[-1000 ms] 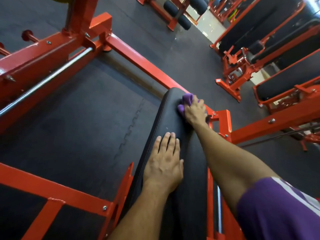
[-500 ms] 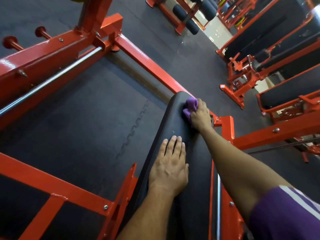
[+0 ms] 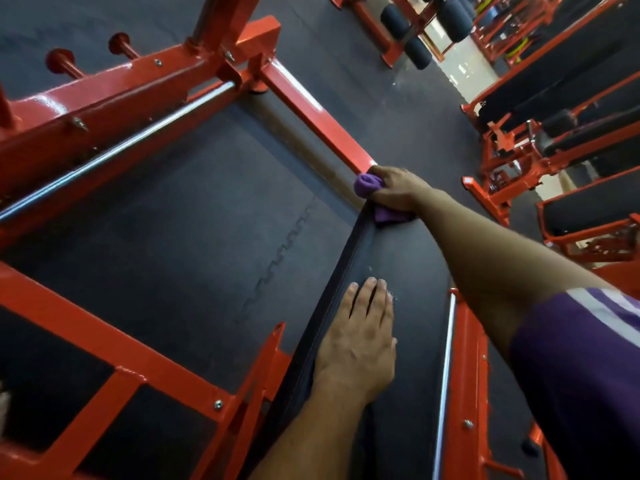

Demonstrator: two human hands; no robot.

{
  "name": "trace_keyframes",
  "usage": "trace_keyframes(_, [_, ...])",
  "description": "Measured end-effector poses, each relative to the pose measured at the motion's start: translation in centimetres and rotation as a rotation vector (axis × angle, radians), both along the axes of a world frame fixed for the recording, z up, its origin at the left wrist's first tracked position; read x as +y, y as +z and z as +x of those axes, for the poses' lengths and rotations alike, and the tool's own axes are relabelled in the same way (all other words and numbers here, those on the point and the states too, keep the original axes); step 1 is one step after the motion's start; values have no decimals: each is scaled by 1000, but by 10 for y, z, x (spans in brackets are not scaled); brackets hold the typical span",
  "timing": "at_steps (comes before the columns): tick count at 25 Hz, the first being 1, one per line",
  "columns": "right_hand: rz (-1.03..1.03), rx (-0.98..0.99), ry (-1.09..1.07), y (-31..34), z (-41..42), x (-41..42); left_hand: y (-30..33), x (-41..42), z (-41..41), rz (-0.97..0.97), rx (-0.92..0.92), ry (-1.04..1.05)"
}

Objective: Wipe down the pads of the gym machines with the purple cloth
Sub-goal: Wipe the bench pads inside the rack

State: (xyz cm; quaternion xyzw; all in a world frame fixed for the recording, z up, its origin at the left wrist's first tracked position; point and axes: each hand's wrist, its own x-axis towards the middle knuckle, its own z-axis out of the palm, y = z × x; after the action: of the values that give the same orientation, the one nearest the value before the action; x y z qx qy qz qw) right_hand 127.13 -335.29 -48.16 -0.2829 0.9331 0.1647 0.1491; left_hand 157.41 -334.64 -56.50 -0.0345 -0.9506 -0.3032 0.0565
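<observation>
Head view — purple cloth (image 3: 370, 184) bunched under right hand (image 3: 398, 190) fingers.

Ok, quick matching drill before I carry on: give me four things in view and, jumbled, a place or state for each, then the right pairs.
Things
1. purple cloth
2. left hand
3. right hand
4. chrome bar

Places or states
A. flat on the black pad, fingers straight
B. runs along the red frame at upper left
C. bunched at the far end of the pad
D. gripping the cloth

Pairs: 1-C, 2-A, 3-D, 4-B
</observation>
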Motion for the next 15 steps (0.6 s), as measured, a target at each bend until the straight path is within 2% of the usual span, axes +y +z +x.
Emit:
trace_keyframes(2, [168,-38,30,-4,11,-25,-3,1,-3,0,7,8])
trace_keyframes(5, [430,-194,326,-23,57,-40,-2,3,-3,-5,-17,7])
trace_keyframes(7, [477,-312,463,-28,90,-40,-1,2,-3,-10,-27,1])
trace_keyframes(9, [424,-345,489,-21,85,-37,-1,3,-4,-1,-19,-7])
trace_keyframes(15, [445,-1,224,-12,20,-45,-4,3,-2,-15,-11,-1])
